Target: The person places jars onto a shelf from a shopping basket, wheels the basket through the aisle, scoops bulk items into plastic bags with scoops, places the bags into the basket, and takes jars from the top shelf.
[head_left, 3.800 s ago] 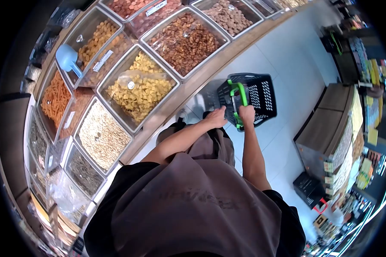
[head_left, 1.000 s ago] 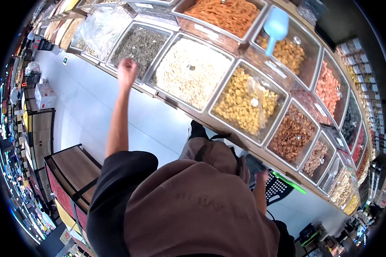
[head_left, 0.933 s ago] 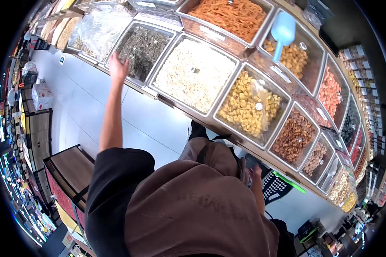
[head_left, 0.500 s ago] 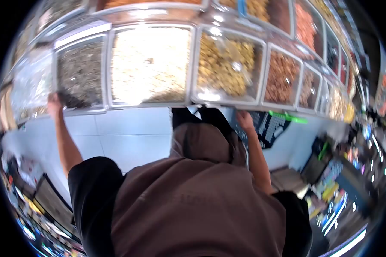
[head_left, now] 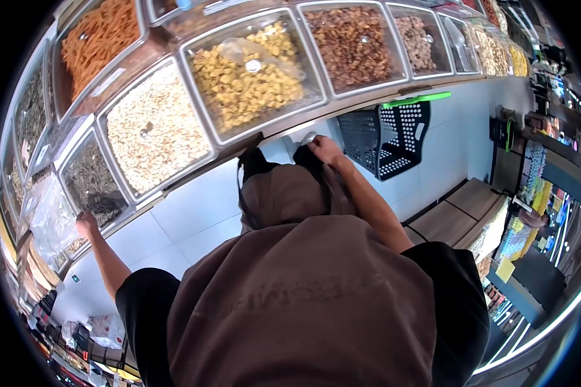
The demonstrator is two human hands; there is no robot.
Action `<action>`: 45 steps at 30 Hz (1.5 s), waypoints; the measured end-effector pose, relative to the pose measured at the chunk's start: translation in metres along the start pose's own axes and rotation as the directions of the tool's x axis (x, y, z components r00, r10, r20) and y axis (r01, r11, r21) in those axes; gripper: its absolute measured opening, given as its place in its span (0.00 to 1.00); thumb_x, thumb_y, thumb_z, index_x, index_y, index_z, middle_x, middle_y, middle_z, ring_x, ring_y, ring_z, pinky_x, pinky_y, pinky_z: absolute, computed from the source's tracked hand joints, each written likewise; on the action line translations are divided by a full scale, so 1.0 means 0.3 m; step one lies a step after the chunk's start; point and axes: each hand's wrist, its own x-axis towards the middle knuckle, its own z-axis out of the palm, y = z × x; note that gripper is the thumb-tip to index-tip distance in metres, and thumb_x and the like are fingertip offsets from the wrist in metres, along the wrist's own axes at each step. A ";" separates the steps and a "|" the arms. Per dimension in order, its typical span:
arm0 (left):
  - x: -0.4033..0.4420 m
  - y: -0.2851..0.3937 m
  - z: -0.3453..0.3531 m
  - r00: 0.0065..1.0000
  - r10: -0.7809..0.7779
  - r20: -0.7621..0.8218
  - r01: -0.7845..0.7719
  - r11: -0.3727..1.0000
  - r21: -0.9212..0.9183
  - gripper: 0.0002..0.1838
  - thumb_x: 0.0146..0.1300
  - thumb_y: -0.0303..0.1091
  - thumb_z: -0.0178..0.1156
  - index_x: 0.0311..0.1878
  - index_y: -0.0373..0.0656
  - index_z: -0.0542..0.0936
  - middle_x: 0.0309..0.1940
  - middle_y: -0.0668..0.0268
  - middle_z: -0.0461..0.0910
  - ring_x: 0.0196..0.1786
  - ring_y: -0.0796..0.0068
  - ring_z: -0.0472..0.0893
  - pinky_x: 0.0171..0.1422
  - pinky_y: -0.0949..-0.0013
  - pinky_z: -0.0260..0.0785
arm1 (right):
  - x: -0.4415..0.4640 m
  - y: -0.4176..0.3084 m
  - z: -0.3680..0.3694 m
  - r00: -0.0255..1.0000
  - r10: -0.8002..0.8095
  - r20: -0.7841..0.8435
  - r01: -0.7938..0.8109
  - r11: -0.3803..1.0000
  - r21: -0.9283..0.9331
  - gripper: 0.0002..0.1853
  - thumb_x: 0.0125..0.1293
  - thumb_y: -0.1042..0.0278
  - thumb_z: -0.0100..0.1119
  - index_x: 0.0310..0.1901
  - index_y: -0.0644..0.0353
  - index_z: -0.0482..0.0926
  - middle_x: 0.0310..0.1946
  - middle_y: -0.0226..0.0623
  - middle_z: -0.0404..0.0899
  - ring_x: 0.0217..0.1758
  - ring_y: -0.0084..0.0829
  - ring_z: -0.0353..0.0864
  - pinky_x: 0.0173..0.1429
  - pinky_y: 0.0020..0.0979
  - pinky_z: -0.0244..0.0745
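My left hand (head_left: 87, 224) is closed at the right edge of a clear plastic bag (head_left: 48, 209), its fingers pinching the film. The bag spreads over the leftmost front bin, beside a bin of dark dried strips (head_left: 93, 177). Low in front of my body, my right hand (head_left: 328, 151) is curled closed around a small silver rounded object (head_left: 309, 137), whose kind I cannot make out. A black perforated shopping basket (head_left: 401, 132) with a green handle (head_left: 416, 99) stands just right of that hand.
Clear-lidded bins run along the counter: pale flakes (head_left: 155, 129), yellow pieces (head_left: 245, 77) with a clear scoop on top, and reddish-brown dried pieces (head_left: 352, 45). Orange strips (head_left: 100, 39) fill a bin behind. Brown boxes (head_left: 458, 213) and shelves stand to the right.
The view has turned, so the counter now slants up to the right and more basket shows. My right hand now appears nearer my body, with the silver object visible. My left hand stays at the bag.
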 end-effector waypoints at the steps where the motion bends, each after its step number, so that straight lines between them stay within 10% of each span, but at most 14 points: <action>1: -0.044 0.048 0.000 1.000 -0.012 -0.009 0.012 1.000 -0.014 0.27 0.59 0.56 0.62 0.53 0.46 0.86 0.47 0.50 0.86 0.51 0.45 0.85 0.58 0.50 0.75 | -0.010 0.020 -0.005 1.000 -0.018 0.011 0.018 1.000 0.006 0.23 0.68 0.49 0.57 0.47 0.66 0.83 0.41 0.52 0.86 0.47 0.49 0.85 0.54 0.43 0.77; 8: -0.496 0.329 -0.045 0.983 0.183 0.016 -0.182 0.983 -0.026 0.31 0.68 0.52 0.56 0.65 0.37 0.76 0.55 0.42 0.80 0.60 0.42 0.78 0.66 0.50 0.69 | 0.023 0.410 -0.071 0.952 -0.056 0.302 0.091 0.990 -0.104 0.25 0.65 0.48 0.59 0.45 0.67 0.83 0.44 0.54 0.85 0.51 0.51 0.84 0.57 0.45 0.76; 10: -0.639 0.406 -0.119 0.972 0.144 0.185 -0.115 0.980 -0.160 0.30 0.69 0.50 0.55 0.66 0.36 0.75 0.59 0.43 0.79 0.63 0.43 0.77 0.69 0.52 0.67 | 0.024 0.499 -0.132 0.975 -0.060 0.213 0.086 0.990 -0.115 0.25 0.65 0.47 0.59 0.43 0.67 0.83 0.43 0.55 0.85 0.51 0.52 0.84 0.55 0.45 0.77; 12: -0.748 0.394 -0.088 0.965 0.263 0.001 -0.262 0.963 -0.068 0.30 0.69 0.49 0.56 0.66 0.36 0.74 0.61 0.45 0.77 0.63 0.44 0.76 0.69 0.53 0.67 | 0.009 0.616 -0.153 0.976 -0.127 0.175 0.143 0.986 -0.082 0.21 0.65 0.52 0.60 0.41 0.67 0.84 0.39 0.54 0.86 0.48 0.50 0.86 0.53 0.44 0.78; 15: -0.885 0.505 -0.157 0.966 0.259 0.024 -0.252 0.956 -0.152 0.30 0.70 0.46 0.57 0.67 0.36 0.73 0.63 0.46 0.76 0.64 0.45 0.77 0.68 0.53 0.68 | -0.025 0.689 -0.270 0.973 0.193 -0.124 -0.147 0.939 0.311 0.15 0.67 0.60 0.60 0.38 0.67 0.84 0.36 0.49 0.87 0.43 0.39 0.88 0.48 0.39 0.80; 17: -1.023 0.670 -0.285 0.972 0.198 0.123 -0.146 0.929 -0.341 0.28 0.70 0.42 0.59 0.67 0.35 0.73 0.61 0.44 0.77 0.60 0.50 0.81 0.63 0.55 0.72 | 0.008 0.747 -0.384 0.744 0.353 -0.568 -0.049 0.876 0.481 0.18 0.68 0.55 0.61 0.40 0.66 0.81 0.33 0.45 0.85 0.36 0.35 0.85 0.45 0.38 0.78; 21: -1.351 0.989 -0.433 0.897 0.413 0.160 -0.258 0.780 -0.571 0.21 0.68 0.27 0.61 0.65 0.38 0.76 0.48 0.55 0.84 0.45 0.70 0.83 0.47 0.66 0.76 | 0.237 0.880 -0.780 0.339 0.551 -0.763 0.362 0.672 0.646 0.21 0.66 0.53 0.66 0.38 0.67 0.73 0.30 0.32 0.74 0.29 0.24 0.69 0.34 0.27 0.68; 22: -1.443 1.075 -0.471 0.853 0.482 0.203 -0.268 0.737 -0.621 0.20 0.69 0.28 0.61 0.63 0.40 0.78 0.47 0.59 0.85 0.43 0.73 0.83 0.45 0.70 0.76 | 0.314 0.921 -0.876 0.456 0.634 -0.624 0.352 0.516 0.781 0.28 0.63 0.52 0.68 0.47 0.75 0.74 0.43 0.46 0.78 0.44 0.35 0.74 0.52 0.35 0.71; 23: -1.521 1.168 -0.496 0.804 0.520 0.287 -0.254 0.737 -0.626 0.17 0.68 0.27 0.61 0.60 0.41 0.79 0.45 0.60 0.85 0.40 0.74 0.83 0.43 0.72 0.75 | 0.299 0.864 -0.982 0.621 0.548 -0.559 0.384 0.409 0.828 0.27 0.62 0.55 0.69 0.47 0.77 0.77 0.42 0.47 0.79 0.45 0.34 0.77 0.54 0.35 0.71; 24: -1.582 1.236 -0.473 0.730 0.608 0.313 -0.244 0.660 -0.710 0.15 0.69 0.27 0.61 0.58 0.42 0.80 0.44 0.61 0.86 0.39 0.73 0.83 0.42 0.70 0.77 | 0.289 0.755 -1.033 0.565 0.564 -0.602 0.511 0.334 0.792 0.21 0.60 0.61 0.67 0.41 0.76 0.80 0.37 0.47 0.81 0.40 0.34 0.79 0.49 0.35 0.74; 32: -1.775 1.927 -0.504 0.324 0.927 0.189 -0.299 0.290 -0.909 0.10 0.66 0.31 0.63 0.48 0.40 0.83 0.36 0.56 0.85 0.37 0.61 0.85 0.43 0.62 0.77 | 0.197 0.746 -0.880 0.690 0.412 -0.595 0.371 0.506 0.779 0.07 0.57 0.73 0.58 0.30 0.70 0.79 0.24 0.37 0.78 0.27 0.29 0.77 0.34 0.33 0.73; 38: -1.865 2.423 -0.660 -0.217 0.960 -0.180 -0.745 -0.282 -0.605 0.31 0.53 0.28 0.68 0.63 0.42 0.73 0.57 0.52 0.73 0.62 0.50 0.71 0.67 0.55 0.65 | -0.231 0.688 -0.508 0.887 0.331 -0.322 0.117 0.514 0.850 0.07 0.56 0.79 0.57 0.38 0.62 0.76 0.29 0.29 0.75 0.32 0.24 0.73 0.38 0.29 0.70; 41: -1.993 2.599 -0.674 -0.548 0.828 -0.119 -0.676 -0.523 -0.520 0.39 0.53 0.28 0.67 0.71 0.45 0.67 0.65 0.48 0.66 0.68 0.49 0.66 0.70 0.52 0.61 | -0.356 0.777 -0.387 0.893 0.352 -0.280 -0.027 0.664 0.747 0.08 0.58 0.74 0.58 0.39 0.64 0.77 0.27 0.37 0.79 0.31 0.30 0.79 0.38 0.33 0.74; 45: -2.292 2.742 -0.625 -0.830 0.552 -0.076 -0.513 -0.810 -0.285 0.44 0.49 0.25 0.66 0.74 0.47 0.65 0.70 0.46 0.63 0.75 0.48 0.60 0.75 0.51 0.56 | -0.450 0.732 -0.385 0.646 0.589 -0.487 -0.246 0.763 0.597 0.16 0.63 0.60 0.63 0.43 0.66 0.80 0.34 0.61 0.82 0.42 0.58 0.83 0.48 0.53 0.76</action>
